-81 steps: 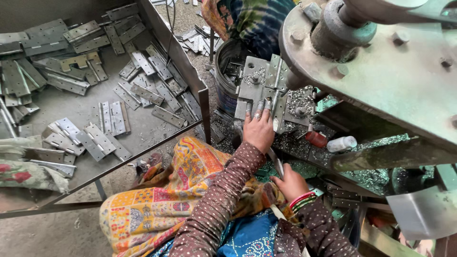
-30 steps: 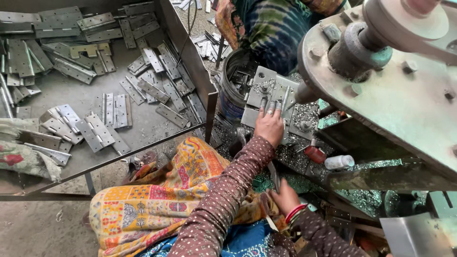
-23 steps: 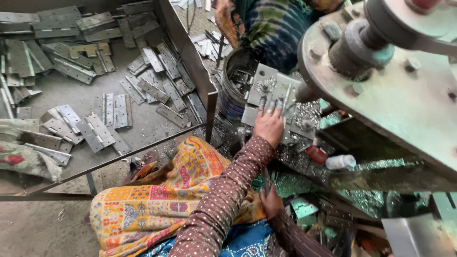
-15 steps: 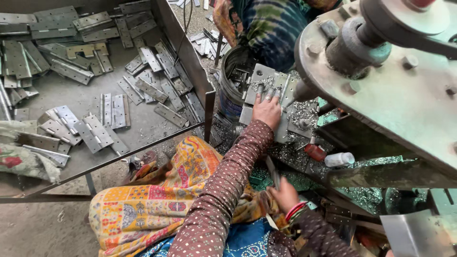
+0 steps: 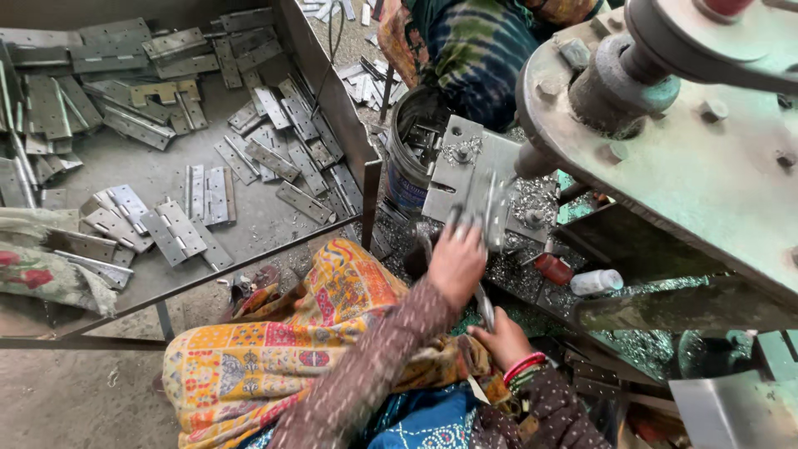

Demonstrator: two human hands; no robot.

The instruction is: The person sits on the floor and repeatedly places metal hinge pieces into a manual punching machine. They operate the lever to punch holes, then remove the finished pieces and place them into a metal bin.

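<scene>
Left hand (image 5: 455, 262) drawn back from half a second ago: then laid flat up on the bolted steel plate (image 5: 453, 162) under the press, now lower, off its near edge, wrist over the lap. At the fingertips, a flat metal hinge piece (image 5: 486, 208), smeared by motion, overlapping the plate's front edge. Fingers stretched up against the piece's lower end, partly spread. Whether pinching it or only pushing at it, impossible to tell through the blur. Judging by the shift, piece in the middle of being moved at the plate rather than lying at rest on it.

Right hand (image 5: 499, 337) back in view low by the lap, red bangles (image 5: 525, 366) at the wrist, after dropping almost out of sight a little under a second ago. Clenched around the bottom of a thin metal strip (image 5: 485, 303), which stands up toward the left wrist without clearly touching it.

Around the plate: bright metal shavings (image 5: 524, 274) heaped on the machine bed, a small red object (image 5: 553, 268) and a small white bottle (image 5: 596, 282) just beside them. Heavy grey-green press frame (image 5: 706, 166) overhead on the right. Dark drum (image 5: 407, 158) with metal parts just left of the plate. Further left, well apart from both hands, a steel tray (image 5: 266, 229) strewn with loose hinges (image 5: 170, 233). Another person in blue-green tie-dye cloth (image 5: 474, 50) beyond the drum.
</scene>
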